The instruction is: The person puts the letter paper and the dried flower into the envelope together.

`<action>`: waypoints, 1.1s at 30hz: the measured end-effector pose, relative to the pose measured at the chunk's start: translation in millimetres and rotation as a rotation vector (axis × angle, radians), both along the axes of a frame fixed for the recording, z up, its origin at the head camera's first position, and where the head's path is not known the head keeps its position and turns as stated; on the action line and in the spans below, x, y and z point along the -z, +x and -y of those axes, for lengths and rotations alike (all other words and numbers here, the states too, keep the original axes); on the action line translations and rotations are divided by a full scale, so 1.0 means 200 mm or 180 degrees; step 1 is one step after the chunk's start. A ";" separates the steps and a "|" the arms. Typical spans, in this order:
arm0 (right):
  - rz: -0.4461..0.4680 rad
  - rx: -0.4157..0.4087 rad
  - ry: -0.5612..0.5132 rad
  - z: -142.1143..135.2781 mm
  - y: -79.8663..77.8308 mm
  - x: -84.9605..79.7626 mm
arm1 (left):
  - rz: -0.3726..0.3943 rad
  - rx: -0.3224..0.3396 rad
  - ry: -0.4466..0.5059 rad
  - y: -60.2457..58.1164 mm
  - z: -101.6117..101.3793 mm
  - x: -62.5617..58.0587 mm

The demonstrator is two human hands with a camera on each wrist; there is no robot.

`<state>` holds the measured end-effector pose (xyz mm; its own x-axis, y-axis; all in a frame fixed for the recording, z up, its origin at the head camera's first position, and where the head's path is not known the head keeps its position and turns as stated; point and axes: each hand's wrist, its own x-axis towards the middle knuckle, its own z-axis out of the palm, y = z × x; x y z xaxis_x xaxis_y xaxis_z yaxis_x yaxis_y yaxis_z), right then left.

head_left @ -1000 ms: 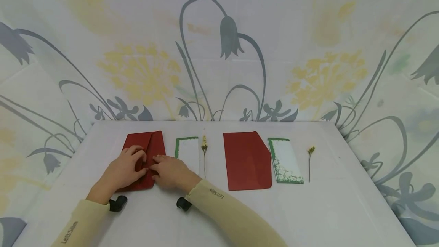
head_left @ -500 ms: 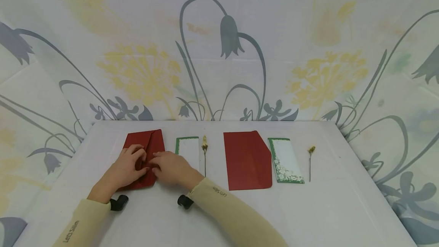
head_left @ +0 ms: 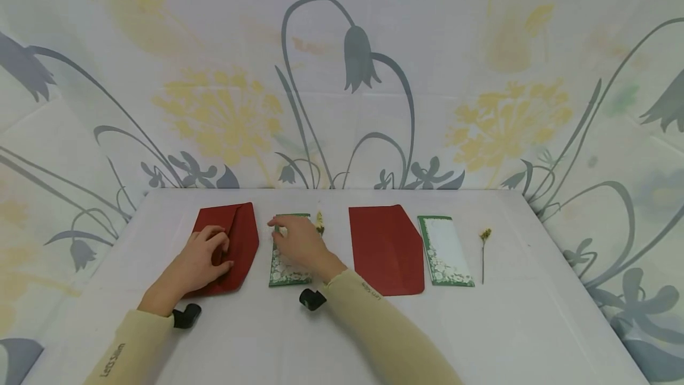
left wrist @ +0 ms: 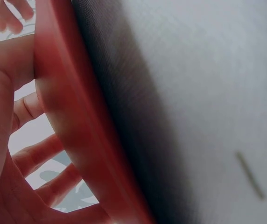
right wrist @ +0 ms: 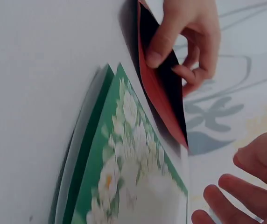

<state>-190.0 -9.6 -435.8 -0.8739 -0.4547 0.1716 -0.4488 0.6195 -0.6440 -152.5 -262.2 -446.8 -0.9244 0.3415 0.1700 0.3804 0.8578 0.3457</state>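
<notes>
My left hand [head_left: 203, 254] grips the left red envelope [head_left: 244, 242] with bent fingers. In the right wrist view its thumb lies at the envelope's [right wrist: 152, 88] open mouth, where a dark inside shows. My right hand [head_left: 300, 245] is over the left white card [head_left: 288, 277], its fingers apart and nothing between them. The card [right wrist: 138, 154] has a green border with white flowers, and two layers show at its edge. A dried yellow flower [head_left: 319, 223] beside it is partly hidden by my right hand.
To the right lie a second red envelope [head_left: 386, 248], another green-bordered card [head_left: 445, 254] and a second dried flower [head_left: 484, 242] on the white table [head_left: 534, 325]. A flower-printed cloth [head_left: 427, 106] rises behind the table's back edge.
My right hand has left the red envelope and moved right, over the left card. My left hand has stayed at the envelope.
</notes>
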 end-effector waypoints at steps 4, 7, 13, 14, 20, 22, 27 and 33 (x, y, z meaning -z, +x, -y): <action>0.0001 0.0258 -0.0173 -0.07 -0.02 0.02 | -0.0002 0.0020 0.0007 0.00 -0.01 -0.01; 0.0053 0.0392 -0.0217 -0.12 -0.03 0.05 | -0.0021 0.0028 -0.0017 0.00 -0.01 -0.01; 0.0126 0.0507 -0.0238 -0.17 -0.02 0.08 | -0.0061 -0.0033 -0.0133 0.00 -0.01 -0.01; 0.0096 0.0509 -0.0222 -0.17 -0.02 0.08 | -0.0072 -0.0036 -0.0149 0.01 0.00 -0.01; 0.0050 0.0573 -0.0092 -0.18 -0.01 0.10 | -0.0091 -0.0030 -0.0167 0.01 -0.01 -0.01; 0.0083 0.0602 -0.0085 -0.17 -0.01 0.11 | -0.0078 -0.0039 -0.0161 0.01 -0.01 -0.01; 0.0189 0.0693 -0.0088 -0.15 0.00 0.12 | -0.0040 -0.0063 -0.0157 0.01 -0.01 -0.01; 0.0222 0.0777 0.0017 -0.10 0.01 0.12 | -0.0021 -0.0064 -0.0167 0.01 -0.01 -0.01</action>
